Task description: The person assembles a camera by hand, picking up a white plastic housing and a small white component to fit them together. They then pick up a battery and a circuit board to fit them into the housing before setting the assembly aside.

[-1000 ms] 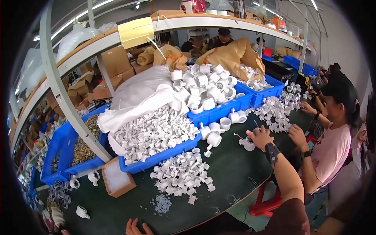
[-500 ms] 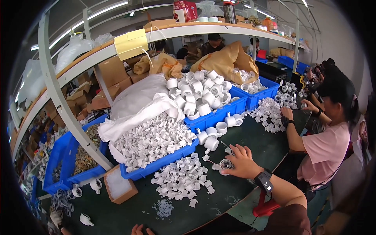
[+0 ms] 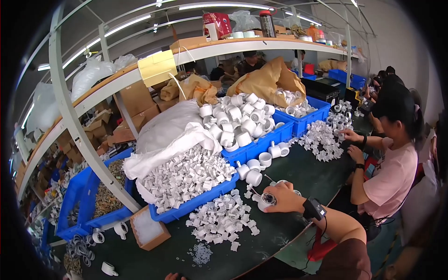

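Observation:
My right hand point(image 3: 285, 198) is curled around a white round plastic housing point(image 3: 268, 199) with electronic-looking parts inside, low over the dark green table. Thin wires stick up beside it, and another white round part shows partly behind the fingers. Several white cup-shaped housings point(image 3: 254, 177) lie just beyond this hand, against a blue bin. Of my left hand point(image 3: 173, 276), only a few fingertips show at the lower edge; how they are held is hidden. Nearest to them are a scatter of small translucent rings point(image 3: 201, 254) and a heap of small white plastic pieces point(image 3: 221, 219).
Blue bins hold small white pieces point(image 3: 182, 175), cup-shaped housings point(image 3: 242, 116) and small metallic-looking parts point(image 3: 108, 198). A small cardboard box point(image 3: 156, 240) stands near the left. One slanted metal post point(image 3: 93, 144) supports the shelf point(image 3: 261, 44). At right, a co-worker in pink point(image 3: 394, 172) handles white parts.
My right hand has gone from spread fingers over the round housing to being curled around it. My left fingertips have slipped lower out of the picture. The whole view has shifted slightly.

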Tool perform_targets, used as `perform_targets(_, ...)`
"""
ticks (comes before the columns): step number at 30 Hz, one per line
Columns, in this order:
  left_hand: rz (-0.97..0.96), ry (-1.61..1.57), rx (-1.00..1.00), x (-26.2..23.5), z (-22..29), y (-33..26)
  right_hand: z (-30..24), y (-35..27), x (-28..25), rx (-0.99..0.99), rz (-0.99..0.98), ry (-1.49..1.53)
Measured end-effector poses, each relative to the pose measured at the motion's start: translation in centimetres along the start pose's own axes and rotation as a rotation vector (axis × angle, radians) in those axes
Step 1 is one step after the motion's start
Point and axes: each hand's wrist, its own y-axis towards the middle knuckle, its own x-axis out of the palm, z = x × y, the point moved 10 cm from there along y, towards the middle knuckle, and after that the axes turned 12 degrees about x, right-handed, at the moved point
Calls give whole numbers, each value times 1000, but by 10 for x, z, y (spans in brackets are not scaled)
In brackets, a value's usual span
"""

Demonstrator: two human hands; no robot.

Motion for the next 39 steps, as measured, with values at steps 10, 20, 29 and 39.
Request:
perform_targets(10, -123, -730, -68, 19, 32, -18, -141, -80, 26, -242, -385, 915)
perform_targets(20, -194, -955, -289, 59, 63, -35, -226, -149, 119, -549, -323, 912)
perform_targets(29, -156, -491, -11, 30, 84, -10, -224, -124, 131, -323, -735, 1026)
perform_targets(39, -147, -483, -87, 38, 79, 19, -209, -113, 122, -64, -730, 1244)
